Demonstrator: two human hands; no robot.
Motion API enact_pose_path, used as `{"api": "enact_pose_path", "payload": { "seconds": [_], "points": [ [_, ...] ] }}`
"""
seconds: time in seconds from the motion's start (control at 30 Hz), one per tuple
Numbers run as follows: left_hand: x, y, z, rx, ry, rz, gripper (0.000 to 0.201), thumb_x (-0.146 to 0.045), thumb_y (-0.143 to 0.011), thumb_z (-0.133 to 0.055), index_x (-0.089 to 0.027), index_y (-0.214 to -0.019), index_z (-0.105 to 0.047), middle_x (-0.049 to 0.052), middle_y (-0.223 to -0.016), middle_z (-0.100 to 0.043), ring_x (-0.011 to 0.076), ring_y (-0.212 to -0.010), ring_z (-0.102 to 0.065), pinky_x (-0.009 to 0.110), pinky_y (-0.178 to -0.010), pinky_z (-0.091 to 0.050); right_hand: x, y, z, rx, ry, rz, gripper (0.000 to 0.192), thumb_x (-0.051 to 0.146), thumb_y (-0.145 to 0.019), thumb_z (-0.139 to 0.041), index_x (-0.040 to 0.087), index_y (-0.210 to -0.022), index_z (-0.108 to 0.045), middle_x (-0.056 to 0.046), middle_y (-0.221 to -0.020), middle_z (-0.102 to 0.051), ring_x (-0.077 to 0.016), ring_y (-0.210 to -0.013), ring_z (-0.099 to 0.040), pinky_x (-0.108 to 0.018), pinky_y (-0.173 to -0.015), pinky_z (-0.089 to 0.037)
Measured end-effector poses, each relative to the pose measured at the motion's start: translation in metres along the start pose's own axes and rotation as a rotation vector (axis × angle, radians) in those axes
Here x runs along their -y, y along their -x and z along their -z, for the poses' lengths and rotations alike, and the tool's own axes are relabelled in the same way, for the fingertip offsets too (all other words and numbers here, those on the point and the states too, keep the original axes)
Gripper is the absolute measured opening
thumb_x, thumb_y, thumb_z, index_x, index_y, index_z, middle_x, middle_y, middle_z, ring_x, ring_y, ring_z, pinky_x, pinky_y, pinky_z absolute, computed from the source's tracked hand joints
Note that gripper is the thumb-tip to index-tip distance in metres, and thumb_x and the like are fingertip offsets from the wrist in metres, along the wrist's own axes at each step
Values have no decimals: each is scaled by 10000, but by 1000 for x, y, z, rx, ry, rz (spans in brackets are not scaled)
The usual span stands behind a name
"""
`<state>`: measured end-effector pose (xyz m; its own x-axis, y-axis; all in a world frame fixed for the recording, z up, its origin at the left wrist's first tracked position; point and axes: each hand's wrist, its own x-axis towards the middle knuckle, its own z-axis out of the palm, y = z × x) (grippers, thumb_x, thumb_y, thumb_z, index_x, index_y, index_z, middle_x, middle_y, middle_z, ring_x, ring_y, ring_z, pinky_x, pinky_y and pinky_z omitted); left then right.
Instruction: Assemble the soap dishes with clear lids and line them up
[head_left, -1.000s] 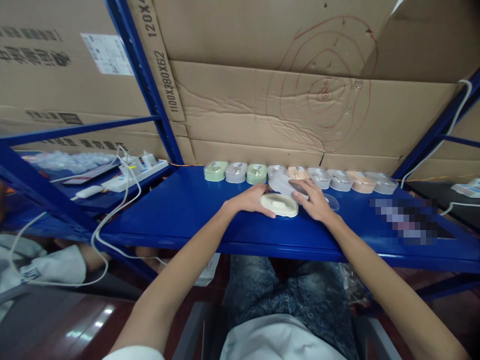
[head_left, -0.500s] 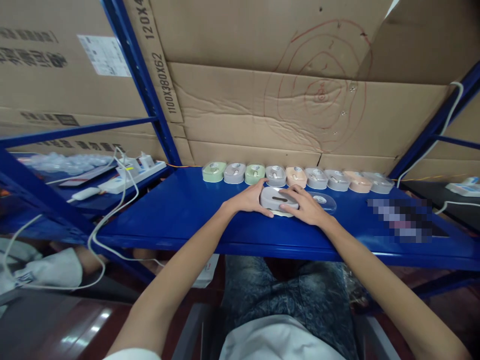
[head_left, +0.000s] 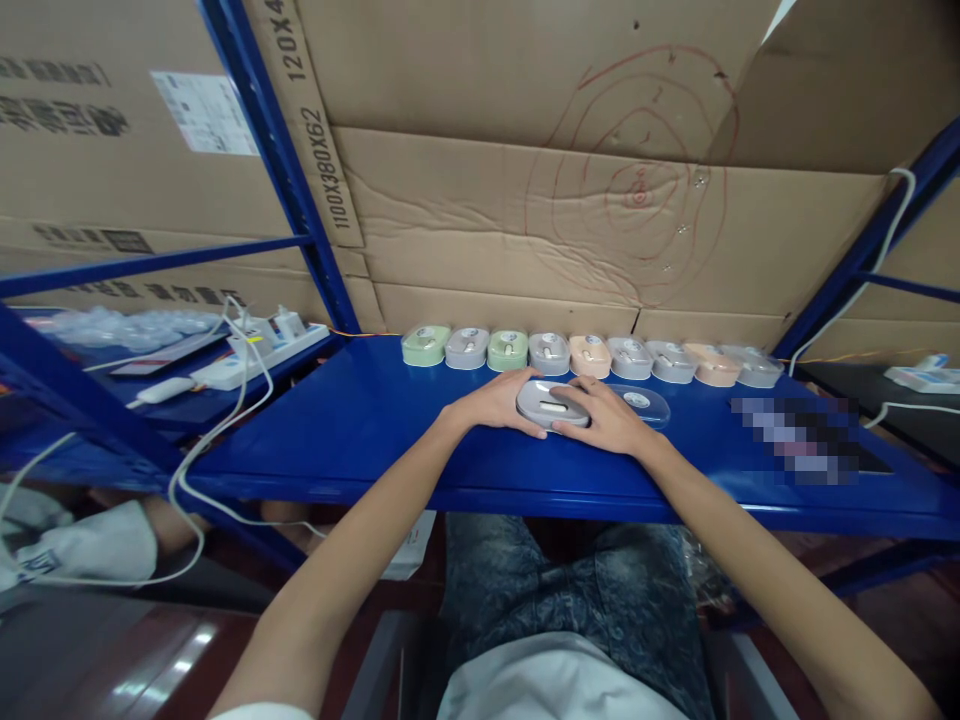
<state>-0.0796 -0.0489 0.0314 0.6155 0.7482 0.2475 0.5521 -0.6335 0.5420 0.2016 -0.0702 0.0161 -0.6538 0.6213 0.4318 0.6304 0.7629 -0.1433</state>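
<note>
Reading upward along the strip of cardboard (head_left: 319, 110) behind the blue upright, you can make out "1100X380X62" and, above it, "120X4" running off the top edge. The big carton (head_left: 97, 130) at far left carries dark printed characters too blurred to read, plus a white label (head_left: 204, 98) whose text is too small to tell. Red pen rings (head_left: 637, 190) are scrawled on the cardboard wall straight ahead.

Your left hand (head_left: 499, 405) curls around the left end of a grey oval case (head_left: 551, 405) lying on the blue metal shelf (head_left: 360, 420), fingers pressed against it. Your right hand (head_left: 607, 418) lies over its right end, fingers closed down on the lid, so both hands grip the same case. Just beside it to the right sits a clear oval lid (head_left: 645, 404).

Behind them, along the cardboard wall, a row of small cases (head_left: 592, 357) stands side by side in green, grey and peach. To your left, a lower shelf holds a white power strip (head_left: 259, 352) with white cables hanging off it. Blue racking frames both sides.
</note>
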Motion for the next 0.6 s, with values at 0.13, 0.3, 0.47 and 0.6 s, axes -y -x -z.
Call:
{"api": "enact_pose_path", "payload": {
  "seconds": [0.13, 0.3, 0.47, 0.6],
  "points": [
    [-2, 0, 1, -21, 13, -51, 999, -669, -687, -981, -250, -1519, -622, 176, -1546, -641, 435, -1489, -560, 580, -1240, -434, 1, 0, -1, 29, 30, 11, 641, 690, -1051, -622, 254, -1516, -686, -183, -1343, -664, -402, -1245, -670, -602, -1097, -565],
    [-3, 0, 2, -5, 36, -101, 831, -620, -731, -973, -272, -1426, -680, 132, -1472, -698, 389, -1400, -627, 554, -1207, -456, 5, -1, 7, 37, 17, 4, 658, 681, -1057, -618, 262, -1565, -633, -179, -1425, -692, -420, -1345, -647, -647, -1165, -519],
    [-1, 0, -2, -35, 13, -78, 941, -638, -692, -990, -263, -1479, -638, 152, -1513, -670, 417, -1417, -615, 583, -1216, -450, -7, 6, 36, -128, 20, -85, 645, 650, -1059, -619, 242, -1560, -620, -173, -1563, -651, -421, -1470, -594, -636, -1250, -467],
    [0, -1, -6, -46, -13, -6, 1071, -681, -617, -1009, -232, -1508, -621, 188, -1518, -655, 471, -1447, -582, 610, -1207, -458, -37, 31, 53, -19, 81, -187, 690, 677, -1005, -682, 232, -1531, -667, -195, -1529, -684, -461, -1412, -648, -660, -1194, -517]
  ]
}}
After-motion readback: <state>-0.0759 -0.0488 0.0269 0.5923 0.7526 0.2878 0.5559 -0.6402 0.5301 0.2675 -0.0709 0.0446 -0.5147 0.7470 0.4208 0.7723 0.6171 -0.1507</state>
